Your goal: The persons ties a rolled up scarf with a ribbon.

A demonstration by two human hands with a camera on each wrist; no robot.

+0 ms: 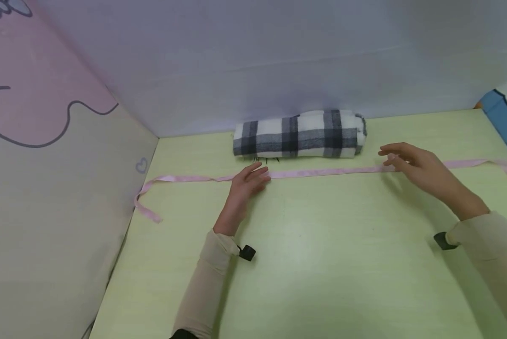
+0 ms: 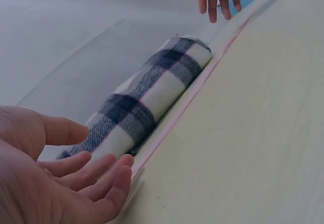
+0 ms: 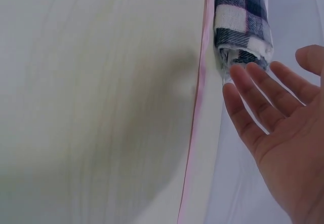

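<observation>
A pale yellow-green bench (image 1: 321,263) with faint wood grain fills the lower view. A plain lavender-white panel (image 1: 278,56) closes off the back. On the left stands a pink and cream board (image 1: 45,141) bearing grey cartoon outlines. A blue edge (image 1: 505,120) shows at far right.
</observation>
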